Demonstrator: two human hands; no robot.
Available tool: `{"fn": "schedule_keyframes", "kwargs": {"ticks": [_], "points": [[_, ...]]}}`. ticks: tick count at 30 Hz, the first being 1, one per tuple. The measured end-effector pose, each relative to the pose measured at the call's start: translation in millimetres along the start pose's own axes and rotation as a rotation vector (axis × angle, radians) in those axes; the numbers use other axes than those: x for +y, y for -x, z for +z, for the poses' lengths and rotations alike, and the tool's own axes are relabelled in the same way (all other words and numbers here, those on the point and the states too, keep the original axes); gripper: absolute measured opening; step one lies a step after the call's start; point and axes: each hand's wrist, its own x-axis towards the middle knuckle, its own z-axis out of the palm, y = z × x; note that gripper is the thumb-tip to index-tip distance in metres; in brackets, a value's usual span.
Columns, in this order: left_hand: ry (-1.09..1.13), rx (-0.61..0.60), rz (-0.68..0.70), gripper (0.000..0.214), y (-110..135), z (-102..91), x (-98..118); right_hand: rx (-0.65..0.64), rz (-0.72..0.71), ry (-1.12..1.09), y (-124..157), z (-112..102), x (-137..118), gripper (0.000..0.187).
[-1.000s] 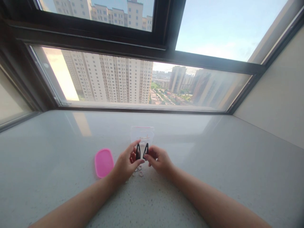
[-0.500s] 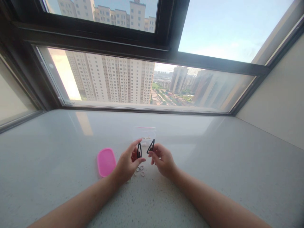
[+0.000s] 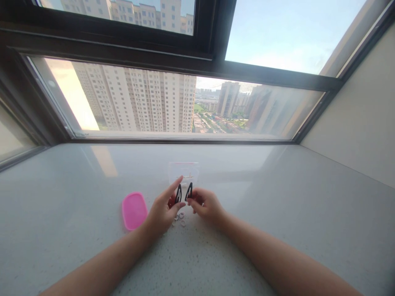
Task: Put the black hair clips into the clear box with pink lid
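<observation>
A black snap hair clip stands upright in my left hand, gripped near its lower end by the thumb and bent fingers while the index finger points up past it. My right hand pinches a second black hair clip at its lower part, tilted slightly to the right. The two clips are side by side with a narrow gap between them. Below the hands, several small ring-shaped hair ties lie on the pale speckled surface, some partly covered by my left hand.
Left of my left hand lies a pink rounded tray or lid. Beyond the hands is a clear zip bag with small thin items in it. A dark-framed window borders the far edge of the speckled sill.
The right hand's clip has come closer to the left one and stands more upright. My left index finger has straightened upward. The whole view has shifted slightly.
</observation>
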Motion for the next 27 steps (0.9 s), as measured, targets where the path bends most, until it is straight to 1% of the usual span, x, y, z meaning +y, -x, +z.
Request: {"fn": "schedule_keyframes", "kwargs": {"ticks": [2,3,4,7,8,9,12,17,23,27], "points": [[0.027,0.027,-0.023,0.075,-0.6,-0.4,0.4,0.001,0.024,0.034,-1.2,-0.1,0.8,0.008],[0.030,0.046,-0.034,0.073,-1.1,-0.7,0.0,-0.002,0.030,0.046,-1.8,-0.1,1.4,0.008],[0.023,0.058,-0.043,0.066,-1.6,-1.0,-0.6,-0.003,0.031,0.057,-2.3,0.0,2.0,0.008],[-0.044,0.048,-0.044,0.025,-2.8,-1.6,-2.8,0.004,0.020,0.096,-3.3,-0.2,3.9,0.008],[-0.063,0.036,-0.034,0.016,-3.1,-1.7,-3.2,0.012,0.016,0.109,-3.4,-0.3,4.4,0.009],[-0.076,0.027,-0.022,0.013,-3.3,-1.5,-3.3,0.022,0.015,0.119,-3.4,-0.5,4.8,0.009],[-0.069,0.025,-0.001,0.014,-3.9,-1.0,-1.6,0.064,0.006,0.114,-3.0,-1.4,4.9,0.009],[0.002,0.054,-0.048,0.021,-6.7,-3.6,3.6,0.124,-0.031,0.064,-1.3,-2.1,2.5,0.012],[0.031,0.079,-0.120,0.029,-9.6,-7.3,2.3,0.115,-0.017,0.068,-1.4,-0.5,7.2,0.013],[0.174,0.091,-0.191,0.037,-11.3,-6.9,-3.4,0.086,-0.011,0.058,-1.4,0.4,7.9,0.011]]}}
